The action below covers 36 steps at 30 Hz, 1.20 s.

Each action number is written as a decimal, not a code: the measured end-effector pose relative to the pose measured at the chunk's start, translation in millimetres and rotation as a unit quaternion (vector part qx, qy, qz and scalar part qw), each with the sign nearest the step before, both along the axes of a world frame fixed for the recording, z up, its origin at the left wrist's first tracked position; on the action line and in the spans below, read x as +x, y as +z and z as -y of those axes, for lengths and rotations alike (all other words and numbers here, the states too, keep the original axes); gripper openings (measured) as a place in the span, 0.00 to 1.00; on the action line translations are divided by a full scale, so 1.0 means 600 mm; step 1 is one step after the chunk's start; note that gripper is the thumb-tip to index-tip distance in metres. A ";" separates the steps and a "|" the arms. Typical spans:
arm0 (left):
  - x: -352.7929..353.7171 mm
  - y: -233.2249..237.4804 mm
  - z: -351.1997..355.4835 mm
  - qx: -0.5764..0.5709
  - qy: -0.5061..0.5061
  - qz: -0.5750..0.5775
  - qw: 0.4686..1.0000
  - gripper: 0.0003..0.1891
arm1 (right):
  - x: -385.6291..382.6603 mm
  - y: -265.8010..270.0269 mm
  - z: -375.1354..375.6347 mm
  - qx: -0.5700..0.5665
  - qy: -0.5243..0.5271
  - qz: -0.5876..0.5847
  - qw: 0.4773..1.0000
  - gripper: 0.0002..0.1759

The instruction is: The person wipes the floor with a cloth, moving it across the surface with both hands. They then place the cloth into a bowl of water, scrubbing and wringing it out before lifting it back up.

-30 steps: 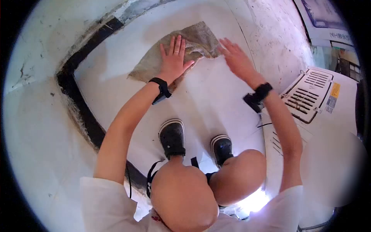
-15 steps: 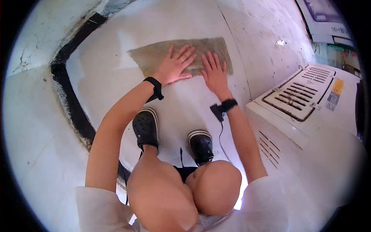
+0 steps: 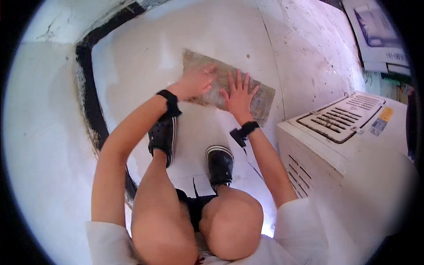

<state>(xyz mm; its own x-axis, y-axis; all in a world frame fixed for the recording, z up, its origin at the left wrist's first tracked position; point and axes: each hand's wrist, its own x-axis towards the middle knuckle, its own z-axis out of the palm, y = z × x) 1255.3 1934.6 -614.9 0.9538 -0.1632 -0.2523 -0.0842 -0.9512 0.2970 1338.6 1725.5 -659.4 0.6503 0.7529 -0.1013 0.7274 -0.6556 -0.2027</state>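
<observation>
A grey-brown cloth (image 3: 263, 100) lies flat and slanted on the white floor in front of the feet. My right hand (image 3: 240, 98) rests on its middle with the fingers spread, holding nothing. Over the cloth's left part is my left hand (image 3: 196, 82), smeared by motion, so its fingers are not clear. Whether it touches or grips the cloth cannot be told. Black straps (image 3: 169, 103) circle both wrists, and a thin cable hangs from the right one.
Two black clogs (image 3: 219, 165) stand below the cloth. On the right is a white slatted box (image 3: 309, 145) with an orange label. A black strip (image 3: 92, 88) edges the floor at the left. Another machine (image 3: 380, 31) stands at the upper right.
The cloth has turned, its left end up and its right end down. My left hand has changed from spread flat to blurred. The view has shifted slightly.
</observation>
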 end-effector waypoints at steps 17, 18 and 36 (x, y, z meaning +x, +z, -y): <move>-0.155 0.058 -0.094 -0.024 0.190 0.092 0.977 0.18 | 0.163 -0.061 -0.059 0.131 0.232 0.077 0.961 0.30; -0.111 0.053 -0.061 -0.038 0.219 0.029 0.974 0.19 | 0.175 -0.068 -0.057 0.148 0.229 0.058 0.960 0.31; -0.197 -0.118 0.265 -0.070 0.079 0.166 0.981 0.33 | -0.109 -0.063 0.243 -0.053 -0.109 0.122 0.985 0.41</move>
